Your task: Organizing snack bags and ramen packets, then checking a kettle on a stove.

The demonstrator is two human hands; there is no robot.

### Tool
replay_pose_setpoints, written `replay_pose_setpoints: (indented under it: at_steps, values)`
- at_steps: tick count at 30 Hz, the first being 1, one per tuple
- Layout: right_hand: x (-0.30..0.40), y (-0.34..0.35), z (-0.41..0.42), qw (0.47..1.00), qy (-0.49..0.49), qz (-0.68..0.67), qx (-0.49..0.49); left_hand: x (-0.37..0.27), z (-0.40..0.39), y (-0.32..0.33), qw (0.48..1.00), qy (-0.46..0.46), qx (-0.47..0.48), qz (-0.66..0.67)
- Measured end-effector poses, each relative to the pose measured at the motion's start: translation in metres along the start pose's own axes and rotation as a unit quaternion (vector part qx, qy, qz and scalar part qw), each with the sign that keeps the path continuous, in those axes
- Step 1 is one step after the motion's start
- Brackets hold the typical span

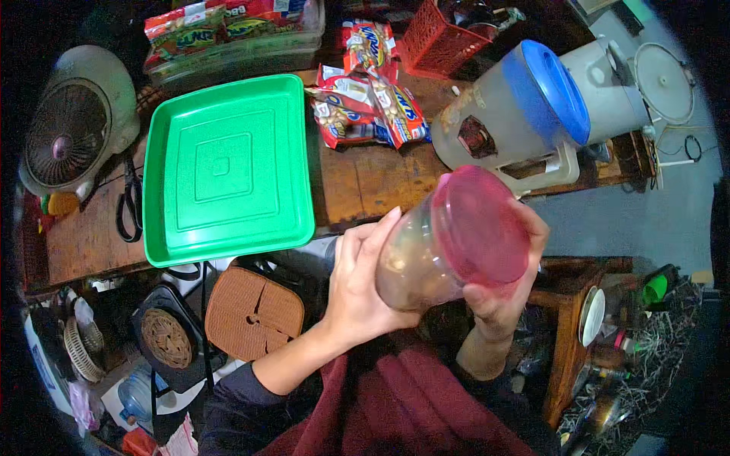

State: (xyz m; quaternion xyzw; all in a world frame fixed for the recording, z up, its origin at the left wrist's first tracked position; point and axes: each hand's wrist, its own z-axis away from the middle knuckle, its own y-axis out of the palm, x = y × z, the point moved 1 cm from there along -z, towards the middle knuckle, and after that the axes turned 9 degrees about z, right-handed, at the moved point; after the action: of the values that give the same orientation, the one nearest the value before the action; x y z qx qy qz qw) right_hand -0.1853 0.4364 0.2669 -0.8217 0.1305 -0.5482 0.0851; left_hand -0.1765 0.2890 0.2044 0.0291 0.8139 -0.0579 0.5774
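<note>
A clear plastic jar [419, 259] with a dark pink lid [485, 225] is held tilted in front of my body. Around the jar's lower side wraps my left hand [362, 273]. My right hand [513, 268] grips the lid by its rim, and the lid sits on the jar's mouth. Pale brown contents show through the jar wall, too blurred to name. Left of the jar, a green plastic tray [225, 171] rests on the wooden table [370, 188] with nothing in it. Several red snack packets [370, 108] lie behind the jar.
A pitcher with a blue lid [513, 97] stands at the right, near a red plastic basket [436, 43]. On the left are a fan [71, 131] and black-handled scissors [130, 208]. A container of packets [239, 48] stands at the back. A brown stool top [254, 313] is below the table edge.
</note>
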Motion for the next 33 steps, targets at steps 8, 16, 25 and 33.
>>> replay_pose_setpoints:
  at_steps: [8, 16, 25, 33]
  values:
    - [0.003, 0.010, -0.014, 0.974, -0.099, 0.182, -0.091, -0.007, -0.040, -0.016, 0.994, 0.072, 0.023, -0.079]
    - [-0.023, 0.015, -0.060, 0.920, -0.156, 0.278, -0.229, 0.012, -0.108, -0.084, 0.930, 0.013, 0.034, -0.366]
    - [0.026, 0.081, -0.058, 0.807, -0.305, 0.484, -0.148, 0.048, -0.134, -0.078, 0.800, 0.038, 0.164, -0.576]
    - [-0.061, 0.127, -0.147, 0.699, 0.174, 0.691, -0.067, 0.052, -0.133, -0.076, 0.831, 0.067, 0.015, -0.552]
